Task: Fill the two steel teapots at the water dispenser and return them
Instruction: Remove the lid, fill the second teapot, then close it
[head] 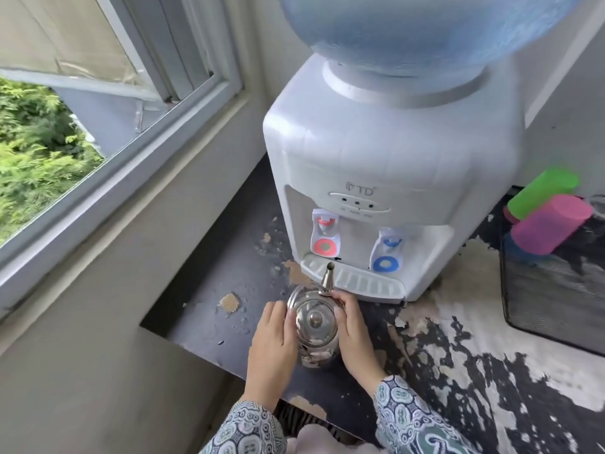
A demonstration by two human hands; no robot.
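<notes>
Looking down from my head, I had a shiny round steel teapot (pixel 315 326) between both hands, its domed lid with a small knob on and its narrow spout (pixel 327 277) pointing away from me toward the white tabletop water dispenser (pixel 386 165). My left hand (pixel 272 342) lay along the pot's left side, palm inward, fingers curved against the metal and the thumb near the lid's edge. My right hand (pixel 352 326) cupped the right side in the same way, its fingertips curled round the shoulder of the pot close to the base of the spout. Both forearms came up from the bottom of the view in blue-and-white patterned sleeves (pixel 415 417), angled inward toward the pot. The teapot was over the dark worn tabletop with peeling paint (pixel 203 309), just in front of the dispenser's white drip tray (pixel 357 281), the spout tip reaching up in front of that tray. Whether the pot's base touched the table I could not tell. Above the tray were the red-marked tap (pixel 325 234) on the left and the blue-marked tap (pixel 388 250) on the right, and a blue water bottle (pixel 425 31) sat on top. To the right, green and pink plastic cups (pixel 550 221) lay in a black wire mesh basket (pixel 550 299). An open grey-framed window (pixel 131 142) was on the left.
</notes>
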